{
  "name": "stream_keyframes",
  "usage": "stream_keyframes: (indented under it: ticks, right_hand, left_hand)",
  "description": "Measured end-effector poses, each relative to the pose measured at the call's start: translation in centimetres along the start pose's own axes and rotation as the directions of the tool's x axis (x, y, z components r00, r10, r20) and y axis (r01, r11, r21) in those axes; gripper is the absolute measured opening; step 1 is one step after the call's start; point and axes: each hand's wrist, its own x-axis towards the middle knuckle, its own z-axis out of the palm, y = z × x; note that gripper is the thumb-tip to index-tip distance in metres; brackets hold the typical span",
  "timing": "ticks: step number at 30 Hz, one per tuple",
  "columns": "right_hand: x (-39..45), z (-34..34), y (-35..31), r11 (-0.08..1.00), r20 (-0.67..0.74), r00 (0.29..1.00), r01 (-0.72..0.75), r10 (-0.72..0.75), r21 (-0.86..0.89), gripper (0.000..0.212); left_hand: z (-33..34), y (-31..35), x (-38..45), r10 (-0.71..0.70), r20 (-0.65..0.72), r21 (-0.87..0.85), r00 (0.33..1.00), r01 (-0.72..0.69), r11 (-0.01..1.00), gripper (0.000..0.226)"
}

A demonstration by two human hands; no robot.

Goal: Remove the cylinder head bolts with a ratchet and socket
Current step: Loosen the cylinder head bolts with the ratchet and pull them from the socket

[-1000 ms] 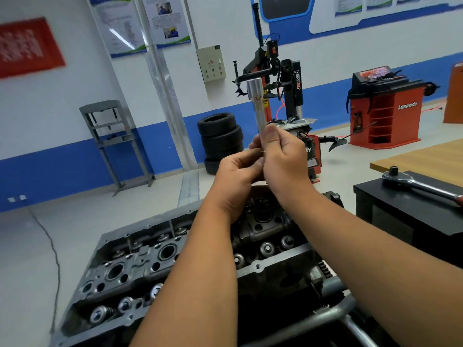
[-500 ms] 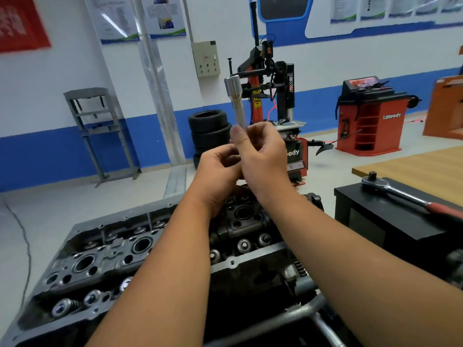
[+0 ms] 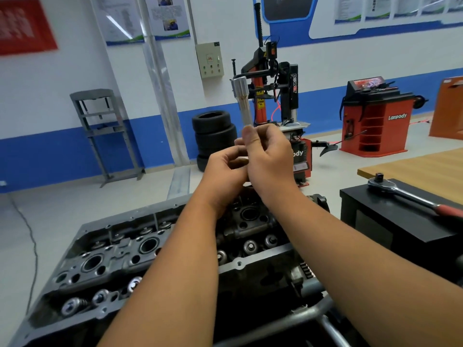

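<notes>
The engine head (image 3: 120,256) lies low at the left, its bolts hard to tell apart. Above it, the left hand (image 3: 223,171) pinches the foot of an upright long socket (image 3: 242,101), whose lower shaft the right hand (image 3: 269,156) grips. The ratchet (image 3: 406,194) lies on the black box (image 3: 400,221), along its far right edge.

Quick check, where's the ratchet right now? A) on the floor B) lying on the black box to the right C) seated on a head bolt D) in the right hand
B: the ratchet lies on the black box, untouched, while both hands hold the long socket upright.
</notes>
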Motion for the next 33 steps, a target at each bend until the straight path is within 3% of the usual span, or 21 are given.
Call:
stream_keyframes:
  ticks: [4, 10, 15, 22, 27, 30, 33]
  right_hand:
    - [0.01, 0.03, -0.11, 1.0, -0.037, 0.999, -0.014, 0.013, -0.011, 0.036]
    - [-0.01, -0.11, 0.01, 1.0, -0.012, 1.0, -0.017, 0.018, 0.011, 0.022]
    - [-0.02, -0.13, -0.19, 1.0, -0.031, 0.999, -0.027, 0.027, 0.007, 0.036]
    - [-0.06, -0.11, -0.15, 1.0, -0.015, 1.0, -0.019, 0.019, 0.01, 0.023]
    - [0.03, -0.16, -0.32, 0.998, -0.036, 0.998, -0.049, 0.05, 0.032, 0.036]
    - [-0.03, -0.31, -0.37, 0.995, -0.032, 0.998, -0.057, 0.059, 0.077, 0.025]
    - [-0.03, -0.29, -0.22, 0.999, -0.026, 0.999, -0.032, 0.032, 0.027, 0.029]
  left_hand:
    - [0.17, 0.0, -0.13, -0.002, 0.085, -0.065, 0.996, 0.008, 0.998, 0.027]
    - [0.2, -0.12, -0.03, 0.034, -0.017, 0.024, 0.999, -0.033, 0.999, 0.028]
    - [0.17, -0.04, -0.13, 0.018, 0.045, -0.098, 0.999, -0.014, 0.995, 0.021]
    - [0.0, -0.05, -0.09, 0.019, -0.06, 0.03, 0.998, -0.017, 0.999, 0.018]
    - [0.3, 0.37, -0.4, -0.013, 0.051, -0.164, 0.999, 0.022, 0.986, 0.02]
    - [0.37, 0.4, -0.4, -0.01, 0.008, -0.111, 1.0, 0.011, 0.994, 0.017]
    - [0.07, 0.23, -0.27, -0.017, -0.072, -0.049, 0.997, 0.014, 0.999, 0.013]
